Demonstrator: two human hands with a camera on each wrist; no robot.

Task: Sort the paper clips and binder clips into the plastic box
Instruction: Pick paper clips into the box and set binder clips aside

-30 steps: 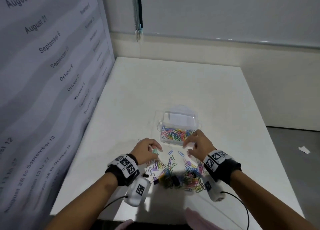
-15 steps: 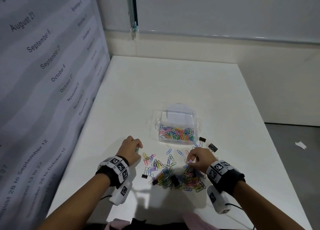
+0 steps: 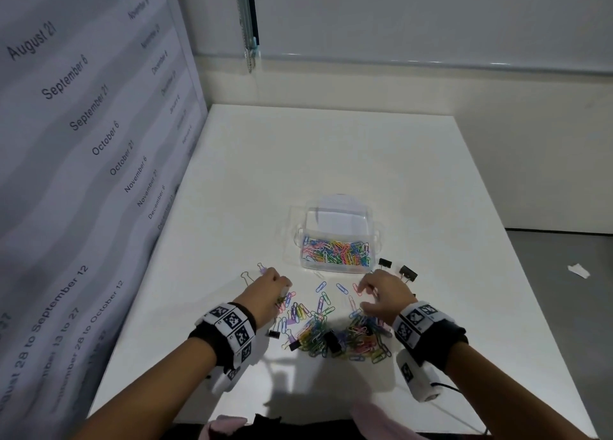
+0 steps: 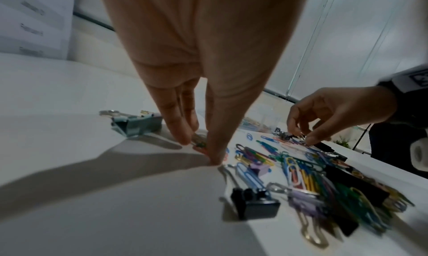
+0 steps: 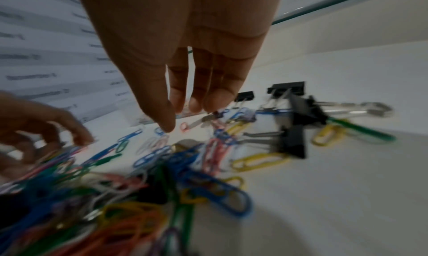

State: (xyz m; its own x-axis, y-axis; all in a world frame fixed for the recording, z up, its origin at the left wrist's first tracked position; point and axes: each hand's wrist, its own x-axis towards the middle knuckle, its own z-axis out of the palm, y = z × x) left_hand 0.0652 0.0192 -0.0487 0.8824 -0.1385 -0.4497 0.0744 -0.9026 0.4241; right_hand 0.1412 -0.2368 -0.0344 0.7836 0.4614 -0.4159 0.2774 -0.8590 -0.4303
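Observation:
A clear plastic box (image 3: 338, 219) stands mid-table, its near compartment full of coloured paper clips (image 3: 335, 252). In front of it lies a loose pile of paper clips and binder clips (image 3: 335, 335) (image 4: 324, 177) (image 5: 139, 186). My left hand (image 3: 283, 292) (image 4: 201, 148) is at the pile's left edge, fingers and thumb pinching a small green clip (image 4: 199, 142) against the table. My right hand (image 3: 363, 297) (image 5: 178, 117) hovers over the pile's right side with thumb and fingers apart, holding nothing that I can see. Two black binder clips (image 3: 384, 262) (image 3: 408, 273) lie right of the box.
A grey-blue binder clip (image 4: 136, 125) lies just beyond my left hand. A printed calendar panel (image 3: 83, 141) walls the table's left side. The white table (image 3: 331, 157) ends at the right, where a paper scrap (image 3: 578, 270) lies on the floor.
Both hands have drawn back from the box front to the pile. The left went left and down to the table; the right spread its fingers over the clips.

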